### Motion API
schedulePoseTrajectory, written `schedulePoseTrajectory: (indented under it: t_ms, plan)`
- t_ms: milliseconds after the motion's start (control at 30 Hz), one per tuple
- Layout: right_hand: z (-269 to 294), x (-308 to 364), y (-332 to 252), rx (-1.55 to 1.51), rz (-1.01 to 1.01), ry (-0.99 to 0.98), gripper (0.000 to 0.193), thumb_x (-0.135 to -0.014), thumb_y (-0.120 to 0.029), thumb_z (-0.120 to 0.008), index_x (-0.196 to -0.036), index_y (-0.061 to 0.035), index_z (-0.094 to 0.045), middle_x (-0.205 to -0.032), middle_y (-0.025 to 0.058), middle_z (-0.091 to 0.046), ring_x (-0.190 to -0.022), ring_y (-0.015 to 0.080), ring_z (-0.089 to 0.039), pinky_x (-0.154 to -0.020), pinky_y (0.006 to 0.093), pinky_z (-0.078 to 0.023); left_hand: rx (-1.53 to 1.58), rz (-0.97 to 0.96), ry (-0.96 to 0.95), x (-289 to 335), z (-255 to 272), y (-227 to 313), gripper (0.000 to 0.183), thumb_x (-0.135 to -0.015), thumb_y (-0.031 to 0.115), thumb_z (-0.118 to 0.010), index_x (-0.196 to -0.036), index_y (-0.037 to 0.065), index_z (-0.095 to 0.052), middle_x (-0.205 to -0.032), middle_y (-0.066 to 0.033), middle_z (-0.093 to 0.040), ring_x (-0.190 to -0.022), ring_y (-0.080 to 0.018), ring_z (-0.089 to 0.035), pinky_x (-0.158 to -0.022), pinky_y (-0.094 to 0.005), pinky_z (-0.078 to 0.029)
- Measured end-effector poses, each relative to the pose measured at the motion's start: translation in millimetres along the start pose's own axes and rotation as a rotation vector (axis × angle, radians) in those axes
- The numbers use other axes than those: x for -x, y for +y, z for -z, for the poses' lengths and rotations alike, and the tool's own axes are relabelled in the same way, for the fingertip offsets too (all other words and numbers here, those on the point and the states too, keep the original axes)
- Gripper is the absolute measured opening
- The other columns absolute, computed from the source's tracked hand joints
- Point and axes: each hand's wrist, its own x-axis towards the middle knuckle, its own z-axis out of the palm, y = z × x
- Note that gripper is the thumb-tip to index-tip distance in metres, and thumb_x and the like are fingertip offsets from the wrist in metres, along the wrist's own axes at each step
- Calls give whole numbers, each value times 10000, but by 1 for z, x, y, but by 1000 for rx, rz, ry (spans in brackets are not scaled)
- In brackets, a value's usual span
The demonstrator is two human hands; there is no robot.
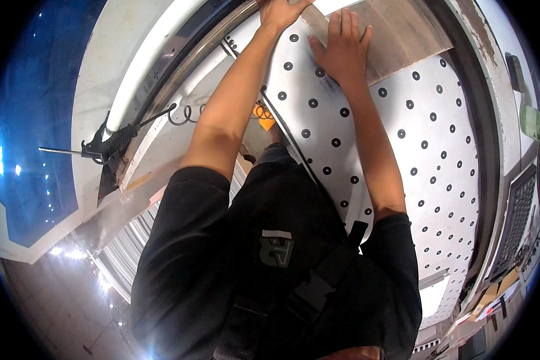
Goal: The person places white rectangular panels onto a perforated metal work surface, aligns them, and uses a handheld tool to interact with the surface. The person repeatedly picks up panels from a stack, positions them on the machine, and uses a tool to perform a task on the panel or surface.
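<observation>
Brown board (408, 39) — flat at the far end of the white, black-dotted table (384, 144). Right hand (345, 57) lies palm-down across its left edge, fingers apart. Left hand (279, 13), cut by the upper rim — grip cannot be told.

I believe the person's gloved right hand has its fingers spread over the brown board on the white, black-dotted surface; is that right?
Not quite: the right hand is bare, not gloved, as the head view shows. Its fingers are indeed spread over the brown board on the white, black-dotted surface.
</observation>
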Motion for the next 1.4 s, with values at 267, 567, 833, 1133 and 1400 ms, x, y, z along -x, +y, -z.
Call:
schedulePoseTrajectory:
  t_ms: [267,567,833,1133,1400]
  plan:
    - [2,-2,-2,28,-23,-37,795,-941,-553,-564,-1470,29,-452,-1574,185,-393,-1500,329,-290,-1188,645,-157,-22,59,-51,-1,4,4,869,-851,658,-641,-1420,9,-537,-1439,-299,-491,-1366,-484,-378,-1173,-513,-273]
    - [5,-3,-2,1,-31,-58,802,-932,-538,-582,-1467,44,-447,-1570,217,-382,-1499,351,-291,-1188,657,-144,31,147,-194,-3,16,13,900,-858,673,-618,-1473,29,-493,-1523,-315,-402,-1428,-499,-310,-1211,-505,-225]
    - [-1,0,-1,0,-19,-11,808,-909,-532,-612,-1470,22,-435,-1554,202,-408,-1481,348,-324,-1180,654,-176,17,137,-189,-3,11,8,933,-862,694,-600,-1484,10,-472,-1536,-317,-389,-1455,-495,-284,-1230,-506,-181]
    - [7,-1,-2,-20,-11,7,808,-902,-535,-628,-1468,13,-446,-1558,188,-417,-1486,331,-326,-1177,653,-185,-11,83,-95,-3,-4,-1,945,-863,720,-576,-1491,21,-466,-1525,-293,-422,-1456,-489,-294,-1238,-513,-145]
    - [10,-2,-5,34,-44,-29,712,-945,-496,-602,-1477,-39,-479,-1567,164,-423,-1489,328,-328,-1205,598,-185,23,117,-130,-5,-2,1,936,-850,718,-596,-1485,40,-481,-1537,-296,-399,-1449,-502,-283,-1222,-528,-174]
